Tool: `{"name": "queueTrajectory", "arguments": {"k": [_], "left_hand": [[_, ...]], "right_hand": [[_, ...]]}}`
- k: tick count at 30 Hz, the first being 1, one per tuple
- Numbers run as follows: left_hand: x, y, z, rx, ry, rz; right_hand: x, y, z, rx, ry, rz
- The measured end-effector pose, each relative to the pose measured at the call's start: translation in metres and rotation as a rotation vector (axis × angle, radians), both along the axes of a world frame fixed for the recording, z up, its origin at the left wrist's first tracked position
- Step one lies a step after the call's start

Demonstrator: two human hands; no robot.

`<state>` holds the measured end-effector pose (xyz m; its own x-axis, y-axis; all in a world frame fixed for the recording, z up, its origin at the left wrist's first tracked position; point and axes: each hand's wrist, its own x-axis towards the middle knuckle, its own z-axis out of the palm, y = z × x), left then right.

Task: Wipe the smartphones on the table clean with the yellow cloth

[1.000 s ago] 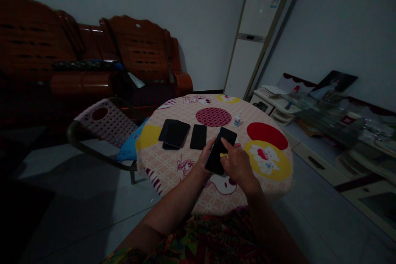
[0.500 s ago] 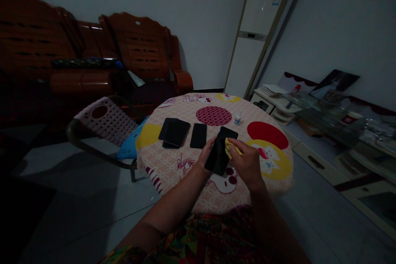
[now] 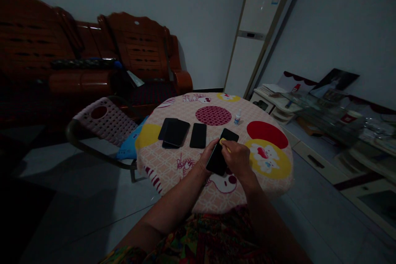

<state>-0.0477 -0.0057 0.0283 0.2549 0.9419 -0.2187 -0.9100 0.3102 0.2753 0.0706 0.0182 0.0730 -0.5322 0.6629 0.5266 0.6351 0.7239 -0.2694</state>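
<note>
Smartphone [image 3: 216, 163], black-fronted and slanting, sits in the left hand [image 3: 208, 153], over the near part of a round table draped in a pink patterned tablecloth [image 3: 213, 203], in the head view. That hand is clamped on the phone's left edge. The right hand [image 3: 236, 156] has its fingers together, clamped on a folded yellow cloth [image 3: 222, 141] against the screen's upper half. To their left a black phone [image 3: 198, 135] lies flat, and beside it a pile of dark slabs [image 3: 177, 133] overlaps. Beyond the smartphone a small white bottle [image 3: 237, 118] with a bluish label stands upright; in this dim light its contents cannot be made out. At right, a low cabinet [image 3: 305, 154] bears cluttered shelves, with a red-and-white cup [image 3: 349, 118] near some clear plastic wrapping [image 3: 375, 127]. A blue packet [image 3: 128, 145] lies by a woven chair [image 3: 108, 126].
</note>
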Motion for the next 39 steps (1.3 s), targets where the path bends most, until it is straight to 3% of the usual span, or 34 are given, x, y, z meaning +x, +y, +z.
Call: {"name": "queueTrajectory", "arguments": {"k": [5, 8, 11, 14, 19, 26, 32, 39], "left_hand": [[0.003, -0.001, 0.004, 0.005, -0.014, 0.045], [0.002, 0.000, 0.002, -0.002, -0.016, 0.034], [0.001, 0.000, 0.002, 0.016, -0.029, 0.031], [-0.001, -0.001, 0.004, 0.085, -0.071, 0.021], [-0.002, -0.004, 0.009, 0.199, -0.110, -0.001], [-0.002, -0.004, 0.008, 0.096, -0.120, 0.081], [-0.002, -0.004, 0.009, 0.106, -0.130, 0.059], [-0.003, 0.000, 0.004, 0.092, -0.109, 0.071]], "right_hand": [[-0.002, 0.001, 0.002, -0.016, 0.064, -0.043], [-0.002, -0.002, 0.005, -0.078, 0.063, 0.008], [0.002, -0.008, 0.011, -0.186, 0.319, 0.052], [0.009, -0.011, 0.019, -0.212, 0.644, -0.025], [0.019, -0.009, 0.020, -0.201, 0.791, -0.096], [0.020, -0.007, 0.015, -0.232, 0.736, -0.080], [0.019, -0.006, 0.014, -0.224, 0.629, -0.061], [0.011, 0.001, 0.012, -0.041, 0.141, -0.114]]}}
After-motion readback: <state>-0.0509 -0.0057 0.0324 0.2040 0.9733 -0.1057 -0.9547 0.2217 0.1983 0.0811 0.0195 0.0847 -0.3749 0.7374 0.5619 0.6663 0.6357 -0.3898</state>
